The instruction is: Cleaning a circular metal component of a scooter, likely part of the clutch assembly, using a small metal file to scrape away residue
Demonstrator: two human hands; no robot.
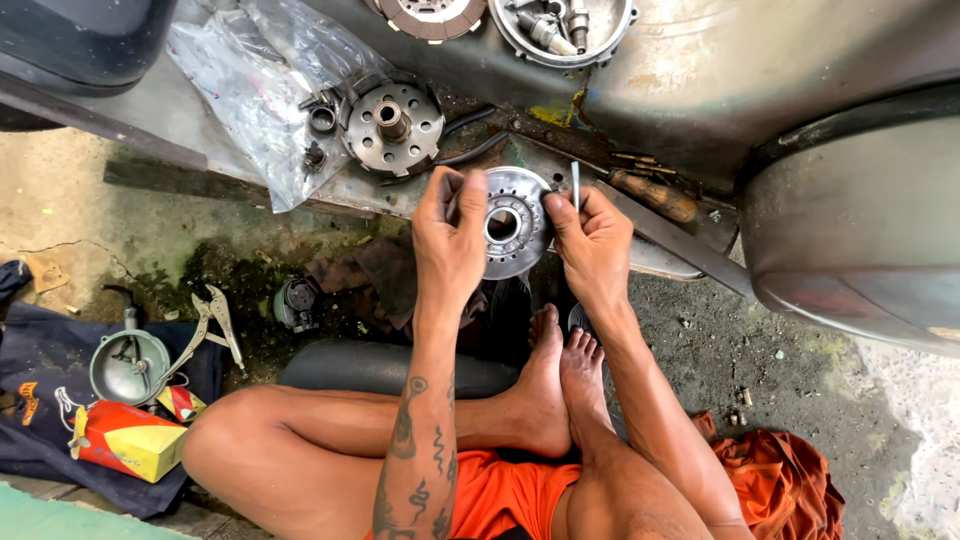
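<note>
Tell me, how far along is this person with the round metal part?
Already apart: a toothed hub and a friction disc lie on the metal ledge, and small parts sit in a round cover. In hand: the left hand and right hand hold a round metal plate, the right also pinching a thin metal rod. Left: those loose pieces remain unassembled.

1 head camera looks steeply down, close above the seated person's lap.
</note>
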